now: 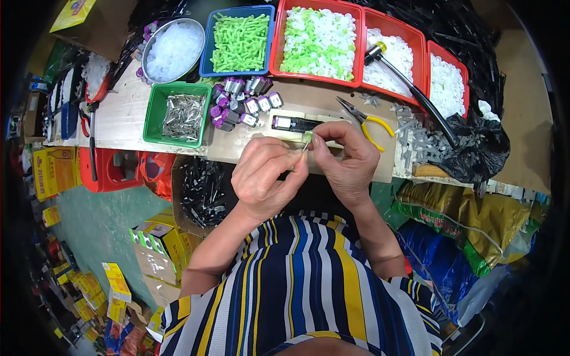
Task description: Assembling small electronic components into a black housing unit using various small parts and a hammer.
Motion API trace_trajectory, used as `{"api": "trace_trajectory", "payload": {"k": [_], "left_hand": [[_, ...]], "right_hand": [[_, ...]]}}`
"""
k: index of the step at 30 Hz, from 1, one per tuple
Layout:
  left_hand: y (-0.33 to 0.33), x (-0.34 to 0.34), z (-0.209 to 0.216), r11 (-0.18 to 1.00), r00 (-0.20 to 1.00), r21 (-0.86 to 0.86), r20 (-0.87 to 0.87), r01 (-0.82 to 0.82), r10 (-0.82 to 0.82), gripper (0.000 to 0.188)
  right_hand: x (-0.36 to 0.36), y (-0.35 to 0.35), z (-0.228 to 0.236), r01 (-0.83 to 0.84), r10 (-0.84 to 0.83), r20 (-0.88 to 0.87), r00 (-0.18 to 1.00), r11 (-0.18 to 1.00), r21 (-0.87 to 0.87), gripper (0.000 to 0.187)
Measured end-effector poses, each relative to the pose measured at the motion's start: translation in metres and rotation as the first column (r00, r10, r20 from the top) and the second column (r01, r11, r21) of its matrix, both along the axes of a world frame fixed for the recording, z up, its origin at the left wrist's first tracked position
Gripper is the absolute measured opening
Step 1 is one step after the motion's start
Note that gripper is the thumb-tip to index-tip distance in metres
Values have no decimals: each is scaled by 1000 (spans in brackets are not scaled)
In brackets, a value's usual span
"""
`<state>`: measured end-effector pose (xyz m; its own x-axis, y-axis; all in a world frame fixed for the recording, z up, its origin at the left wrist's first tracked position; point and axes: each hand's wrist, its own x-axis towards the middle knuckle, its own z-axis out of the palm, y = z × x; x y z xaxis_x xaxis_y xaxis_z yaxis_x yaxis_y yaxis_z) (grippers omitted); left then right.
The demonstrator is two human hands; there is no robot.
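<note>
Frame centre: left hand pinches a thin metal pin, right hand a small green plastic piece, close together; a slack fingertip hold could let either slip.

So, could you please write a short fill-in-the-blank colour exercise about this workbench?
1. The bin of thin sticks is ____.
2. The pliers have ____ grips.
3. The hammer has its head over a ____ tray.
4. The left hand and right hand meet at a small ____ piece.

Missing words: blue; yellow; red; green.
</note>
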<state>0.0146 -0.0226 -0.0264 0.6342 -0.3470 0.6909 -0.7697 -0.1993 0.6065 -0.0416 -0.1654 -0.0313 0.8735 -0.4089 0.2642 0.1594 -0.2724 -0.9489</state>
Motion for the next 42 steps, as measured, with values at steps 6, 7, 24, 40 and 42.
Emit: {"api": "trace_trajectory", "payload": {"k": [6, 7, 24, 40, 42], "left_hand": [[-1, 0, -2, 1000, 1000, 8, 13, -6, 6, 17], [-1, 0, -2, 1000, 1000, 10, 11, -6, 6, 17], [18, 18, -2, 942, 733, -56, -614, 330, -293, 39], [16, 24, -10, 956, 830, 52, -512, 288, -222, 26], [17, 26, -14, 957, 836, 59, -504, 284, -217, 26]], "right_hand": [[-1, 0, 2, 11, -10, 22, 1000, 998, -55, 8], [-1, 2, 3, 10, -9, 21, 1000, 998, -57, 8], [-5, -8, 2, -171, 179, 40, 983, 974, -149, 11], [1, -10, -6, -180, 203, 34, 979, 928, -327, 15], [4, -9, -7, -178, 192, 0, 981, 912, -370, 15]]}}
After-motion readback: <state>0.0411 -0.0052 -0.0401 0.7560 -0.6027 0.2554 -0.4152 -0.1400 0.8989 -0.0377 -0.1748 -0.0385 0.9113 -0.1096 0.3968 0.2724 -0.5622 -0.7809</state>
